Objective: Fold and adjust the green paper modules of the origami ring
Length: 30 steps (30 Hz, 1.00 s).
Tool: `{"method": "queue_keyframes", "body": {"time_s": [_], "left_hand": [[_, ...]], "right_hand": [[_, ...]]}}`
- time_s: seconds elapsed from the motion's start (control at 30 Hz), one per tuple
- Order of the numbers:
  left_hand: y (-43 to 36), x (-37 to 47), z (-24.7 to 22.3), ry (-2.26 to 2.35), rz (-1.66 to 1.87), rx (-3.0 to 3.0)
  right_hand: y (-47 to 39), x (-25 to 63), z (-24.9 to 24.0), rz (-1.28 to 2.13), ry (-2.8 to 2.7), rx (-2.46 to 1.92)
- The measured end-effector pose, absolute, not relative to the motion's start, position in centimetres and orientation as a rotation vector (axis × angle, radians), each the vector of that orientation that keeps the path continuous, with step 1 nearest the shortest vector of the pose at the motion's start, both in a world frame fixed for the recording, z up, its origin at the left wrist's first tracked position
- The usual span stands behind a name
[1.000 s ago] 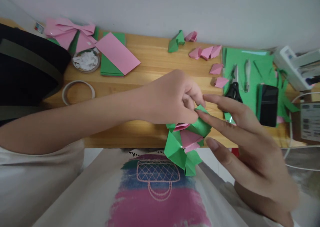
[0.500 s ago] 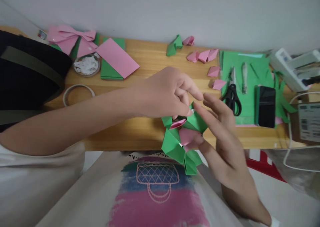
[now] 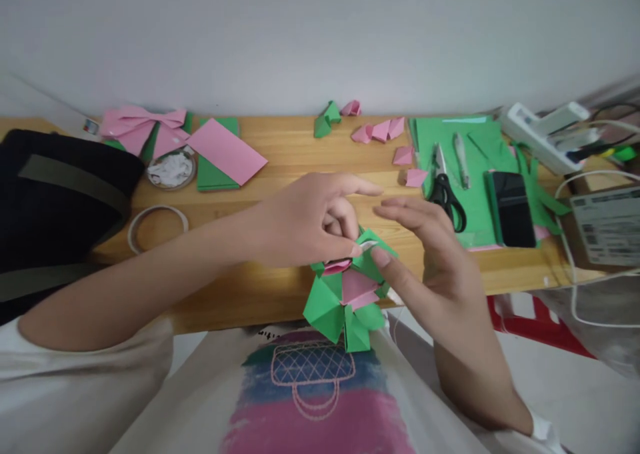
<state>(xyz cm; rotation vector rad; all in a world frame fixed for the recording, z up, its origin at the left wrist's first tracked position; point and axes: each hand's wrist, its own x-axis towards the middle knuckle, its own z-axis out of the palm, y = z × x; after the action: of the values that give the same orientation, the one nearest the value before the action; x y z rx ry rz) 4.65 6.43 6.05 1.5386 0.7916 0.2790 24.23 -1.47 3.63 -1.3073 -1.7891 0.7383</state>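
A folded-paper flower craft (image 3: 323, 305) of green and pink pieces is at the table's front edge, partly above my shirt. My left hand (image 3: 320, 217) reaches over its top, with the index finger stretched out, the other fingers curled and the thumb at its upper edge. A small white strip (image 3: 369, 246) shows on the top green piece, between my two thumbs. From the right, my right hand (image 3: 430, 267) lays its thumb against that green piece. Its other fingers are stretched out above the craft, apart from the thumb. What lies under my left fingers is hidden.
Pink folded pieces (image 3: 381, 130) and a green one (image 3: 327, 119) lie at the back. Scissors (image 3: 447, 197), a cutter (image 3: 461, 161) and a phone (image 3: 517, 207) rest on green sheets at right. At left are a tape roll (image 3: 133, 231), a paper bow (image 3: 145, 124) and a black bag (image 3: 65, 194).
The view has tilted up and shifted. My right index finger has lifted from the craft's top green piece, and my right thumb has moved up onto it. My left index finger has straightened.
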Motion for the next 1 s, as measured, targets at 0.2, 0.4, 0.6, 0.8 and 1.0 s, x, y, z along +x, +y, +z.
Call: {"method": "queue_keyframes", "body": {"time_s": [0.2, 0.4, 0.6, 0.8, 1.0], "left_hand": [[6.0, 4.8, 5.9, 0.770, 0.334, 1.600], [6.1, 4.8, 6.0, 0.748, 0.364, 1.657], [6.3, 4.5, 5.9, 0.757, 0.414, 1.698], [6.3, 3.9, 5.7, 0.714, 0.483, 1.771], [5.7, 3.7, 6.3, 0.709, 0.577, 2.051]], "right_hand": [[-0.4, 24.1, 3.4, 0.919, -1.620, -1.236], [-0.3, 24.2, 3.2, 1.094, -1.497, -1.201], [-0.3, 24.7, 3.3, 1.130, -1.558, -1.188], [-0.1, 24.8, 3.3, 1.172, -1.563, -1.151], [0.0, 24.2, 4.0, 1.200, -1.517, -1.240]]}}
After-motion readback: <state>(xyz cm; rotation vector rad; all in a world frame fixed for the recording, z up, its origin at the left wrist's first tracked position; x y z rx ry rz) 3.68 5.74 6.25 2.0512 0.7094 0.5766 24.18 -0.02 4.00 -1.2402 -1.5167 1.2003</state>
